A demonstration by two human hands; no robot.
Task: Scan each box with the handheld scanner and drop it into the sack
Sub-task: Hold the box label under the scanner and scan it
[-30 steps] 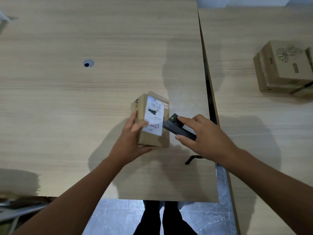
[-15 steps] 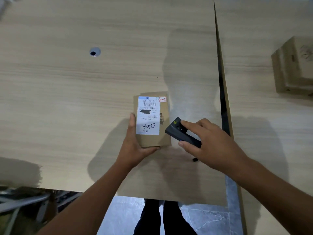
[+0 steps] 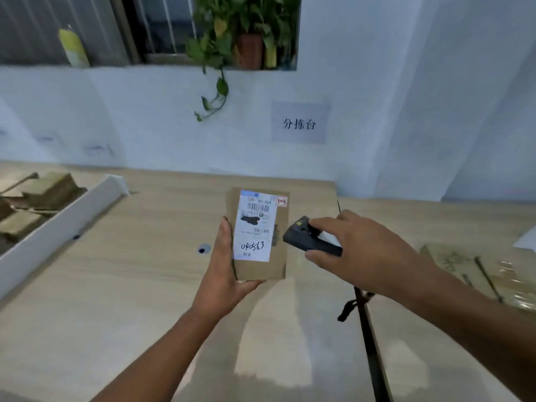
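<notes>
Cardboard box [image 3: 259, 264]: small, flat, brown, bearing a white shipping label [image 3: 255, 226] with barcodes and handwritten digits. Held above the table [image 3: 116, 285], label up, left hand [image 3: 223, 274] clasping its near-left corner. Likely light and stiff; edges suit gripping. Right hand [image 3: 362, 250] grips the handheld scanner [image 3: 310, 239] just right of it.

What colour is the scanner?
Black, with a small yellow mark; the scanner shows best in the head view.

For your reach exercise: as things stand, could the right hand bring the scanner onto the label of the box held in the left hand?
Probably yes. The right hand holds the scanner just beside the box, whose label faces up, uncovered by the left hand.
</notes>
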